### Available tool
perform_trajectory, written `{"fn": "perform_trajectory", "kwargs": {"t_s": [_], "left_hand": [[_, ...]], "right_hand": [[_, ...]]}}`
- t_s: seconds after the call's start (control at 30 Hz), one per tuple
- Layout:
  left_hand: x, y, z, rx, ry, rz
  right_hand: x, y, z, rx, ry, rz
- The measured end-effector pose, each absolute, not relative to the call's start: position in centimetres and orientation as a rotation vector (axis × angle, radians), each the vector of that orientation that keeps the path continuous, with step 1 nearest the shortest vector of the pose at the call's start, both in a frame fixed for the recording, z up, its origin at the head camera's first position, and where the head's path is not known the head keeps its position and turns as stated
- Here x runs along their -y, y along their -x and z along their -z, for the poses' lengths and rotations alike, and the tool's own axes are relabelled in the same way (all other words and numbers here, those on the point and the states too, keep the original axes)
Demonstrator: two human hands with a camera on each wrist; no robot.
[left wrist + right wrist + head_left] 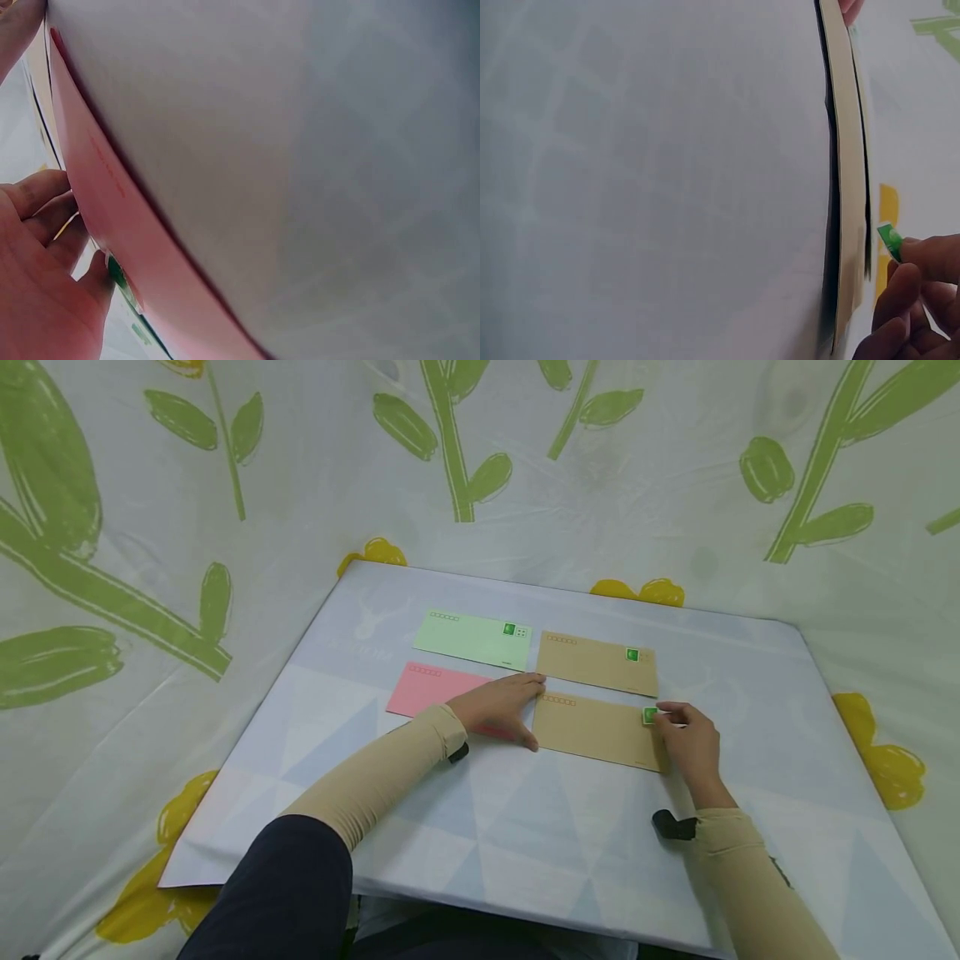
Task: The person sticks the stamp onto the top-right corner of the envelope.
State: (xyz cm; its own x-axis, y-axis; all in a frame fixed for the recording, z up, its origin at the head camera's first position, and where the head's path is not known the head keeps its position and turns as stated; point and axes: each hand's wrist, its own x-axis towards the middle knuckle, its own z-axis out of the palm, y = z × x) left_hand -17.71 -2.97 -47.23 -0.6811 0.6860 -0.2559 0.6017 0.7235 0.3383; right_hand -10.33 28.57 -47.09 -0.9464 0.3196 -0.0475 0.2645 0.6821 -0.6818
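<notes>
My right hand (692, 747) pinches a small green stamp (649, 716) between thumb and finger, at the upper right corner of the nearer brown envelope (592, 731). In the right wrist view the stamp (890, 240) sticks out from the fingertips; whether it touches the paper I cannot tell. With fingers spread, my left hand (504, 706) lies across the right part of a pink envelope (435, 689), its fingertips and thumb at the brown envelope's left edge. It covers the pink envelope's upper right corner in the head view. A green stamp (120, 277) shows there in the left wrist view.
Behind these lie a light green envelope (468, 639) and a second brown envelope (596, 662), each bearing a green stamp at its upper right. All lie on a table with a pale patterned cloth (525, 827). A leaf-printed curtain (570, 510) hangs behind the table.
</notes>
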Motion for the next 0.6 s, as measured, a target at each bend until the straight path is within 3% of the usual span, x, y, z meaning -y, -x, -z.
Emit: {"fn": "perform_trajectory", "kwargs": {"t_s": [0.6], "left_hand": [[2.96,17.68,47.04,-2.555,-0.974,-0.308]], "right_hand": [[-27.96,10.63,47.4,2.854,0.46,-1.111]]}}
